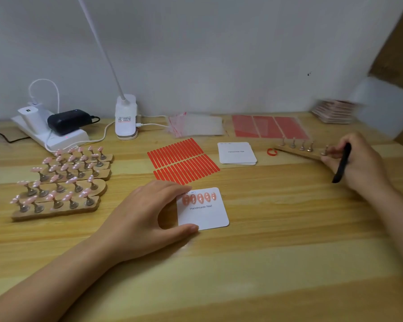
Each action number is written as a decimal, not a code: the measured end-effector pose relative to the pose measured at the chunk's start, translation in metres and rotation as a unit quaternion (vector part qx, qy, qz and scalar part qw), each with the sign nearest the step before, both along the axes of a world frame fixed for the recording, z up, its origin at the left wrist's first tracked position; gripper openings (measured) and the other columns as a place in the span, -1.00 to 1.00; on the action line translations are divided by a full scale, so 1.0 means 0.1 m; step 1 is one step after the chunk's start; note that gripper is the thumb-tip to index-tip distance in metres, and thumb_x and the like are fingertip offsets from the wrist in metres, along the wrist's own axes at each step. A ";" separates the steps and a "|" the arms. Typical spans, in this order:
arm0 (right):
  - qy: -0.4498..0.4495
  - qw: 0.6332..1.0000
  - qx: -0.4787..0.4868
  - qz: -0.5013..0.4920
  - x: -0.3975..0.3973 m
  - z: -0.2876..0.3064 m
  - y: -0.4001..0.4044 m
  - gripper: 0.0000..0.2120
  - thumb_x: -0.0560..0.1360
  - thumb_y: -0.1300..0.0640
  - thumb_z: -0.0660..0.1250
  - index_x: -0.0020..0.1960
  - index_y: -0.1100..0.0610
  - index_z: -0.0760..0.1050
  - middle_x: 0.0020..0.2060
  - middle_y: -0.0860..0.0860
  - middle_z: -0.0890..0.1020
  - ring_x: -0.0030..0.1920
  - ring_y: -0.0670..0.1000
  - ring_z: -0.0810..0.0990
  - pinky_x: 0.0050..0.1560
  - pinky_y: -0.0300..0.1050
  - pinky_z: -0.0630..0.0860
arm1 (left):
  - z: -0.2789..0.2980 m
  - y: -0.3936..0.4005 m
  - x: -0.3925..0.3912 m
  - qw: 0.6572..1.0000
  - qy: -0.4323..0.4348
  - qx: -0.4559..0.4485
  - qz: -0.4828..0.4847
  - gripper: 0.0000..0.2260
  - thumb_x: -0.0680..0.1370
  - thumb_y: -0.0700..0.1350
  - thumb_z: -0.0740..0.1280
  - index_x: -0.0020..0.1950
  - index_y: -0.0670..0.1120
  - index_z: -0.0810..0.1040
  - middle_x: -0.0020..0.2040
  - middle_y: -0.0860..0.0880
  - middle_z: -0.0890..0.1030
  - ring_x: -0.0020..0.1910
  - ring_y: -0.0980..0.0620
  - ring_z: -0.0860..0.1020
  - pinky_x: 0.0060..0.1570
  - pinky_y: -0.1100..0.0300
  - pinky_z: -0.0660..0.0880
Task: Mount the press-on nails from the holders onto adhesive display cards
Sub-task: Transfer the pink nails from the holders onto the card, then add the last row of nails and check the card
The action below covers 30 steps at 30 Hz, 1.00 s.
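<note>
A white "Handmade Nail" display card (205, 216) lies on the wooden table with several pink nails (199, 198) stuck in a row along its top. My left hand (147, 217) holds the card's left edge between thumb and fingers. My right hand (356, 162) grips a black tweezer-like tool (342, 165) and also holds the near end of a wooden holder strip (298, 151), whose metal stands carry no nails. At the left, several wooden holder strips (61, 182) carry pink nails on stands.
A stack of blank cards (237, 153) and red adhesive strips (184, 162) lie behind the card. Clear bags (196, 125), red sheets (269, 126), a small red band (271, 152), a lamp base (125, 117), a power strip (51, 131) and stacked finished cards (333, 111) line the back.
</note>
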State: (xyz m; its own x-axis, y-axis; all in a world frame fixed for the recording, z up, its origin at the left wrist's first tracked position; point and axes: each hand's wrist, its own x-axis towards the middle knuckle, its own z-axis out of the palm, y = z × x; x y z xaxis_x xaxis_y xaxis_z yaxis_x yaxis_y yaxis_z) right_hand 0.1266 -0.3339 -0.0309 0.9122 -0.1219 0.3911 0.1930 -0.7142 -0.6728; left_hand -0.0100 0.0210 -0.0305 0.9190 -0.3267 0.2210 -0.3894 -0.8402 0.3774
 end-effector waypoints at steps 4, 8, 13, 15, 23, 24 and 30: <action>0.040 0.999 -0.009 0.017 0.03 0.00 -0.21 -0.58 0.40 0.37 0.40 -0.25 -0.03 0.22 -0.12 0.18 0.56 -0.11 0.05 0.58 -0.10 -0.21 0.43 | -0.01 0.01 0.00 1.000 -0.006 -0.002 -0.005 -0.35 0.34 0.39 0.16 0.34 0.10 0.40 0.15 0.31 0.35 0.17 0.37 0.29 0.17 0.43 0.24; 0.064 0.992 0.003 0.107 0.01 0.05 -0.34 -0.53 0.38 0.32 0.39 -0.33 -0.27 0.39 -0.21 0.08 0.50 -0.29 -0.39 0.55 -0.14 -0.56 0.42 | -0.02 0.01 0.00 1.000 -0.015 -0.012 -0.013 -0.39 0.37 0.35 0.18 0.33 0.08 0.42 0.16 0.29 0.37 0.19 0.30 0.33 0.19 0.23 0.33; 0.057 0.992 -0.035 0.108 0.05 0.00 -0.41 -0.44 0.37 0.46 0.37 -0.31 -0.24 0.38 -0.14 0.12 0.54 -0.23 -0.30 0.55 -0.08 -0.57 0.36 | -0.03 0.01 0.00 0.999 -0.017 -0.021 -0.017 -0.42 0.38 0.33 0.20 0.33 0.09 0.41 0.17 0.31 0.37 0.20 0.31 0.33 0.19 0.22 0.32; 0.055 0.993 -0.036 0.102 0.06 -0.01 -0.41 -0.53 0.39 0.47 0.36 -0.27 -0.10 0.33 -0.09 0.16 0.56 -0.20 -0.26 0.56 -0.08 -0.57 0.37 | -0.04 0.02 0.00 1.000 -0.011 -0.020 -0.020 -0.42 0.38 0.34 0.19 0.33 0.12 0.40 0.18 0.34 0.35 0.22 0.33 0.32 0.21 0.26 0.29; 0.016 0.997 -0.048 0.049 -0.03 0.17 -0.34 -0.64 0.42 0.31 0.40 -0.23 -0.06 0.31 -0.16 -0.03 0.57 -0.01 0.08 0.55 0.05 -0.27 0.43 | -0.05 0.03 0.02 1.000 0.001 -0.023 -0.021 -0.46 0.37 0.36 0.16 0.32 0.23 0.30 0.19 0.41 0.29 0.23 0.40 0.27 0.23 0.41 0.18; -0.014 0.998 -0.054 0.035 -0.04 0.22 -0.29 -0.67 0.44 0.26 0.40 -0.22 -0.09 0.30 -0.19 -0.01 0.56 -0.09 0.02 0.56 -0.05 -0.38 0.44 | -0.05 0.03 0.02 1.000 0.000 -0.023 -0.020 -0.45 0.37 0.36 0.16 0.32 0.22 0.32 0.19 0.39 0.31 0.23 0.39 0.27 0.23 0.39 0.19; -0.188 0.957 0.142 0.171 -0.27 0.57 0.39 -0.87 0.59 0.00 0.14 -0.12 -0.07 0.24 -0.35 -0.15 0.58 -0.35 -0.21 0.55 -0.26 -0.34 0.46 | -0.06 0.02 0.03 1.000 -0.010 -0.015 -0.013 -0.40 0.37 0.37 0.15 0.34 0.13 0.39 0.19 0.31 0.37 0.23 0.33 0.30 0.19 0.34 0.24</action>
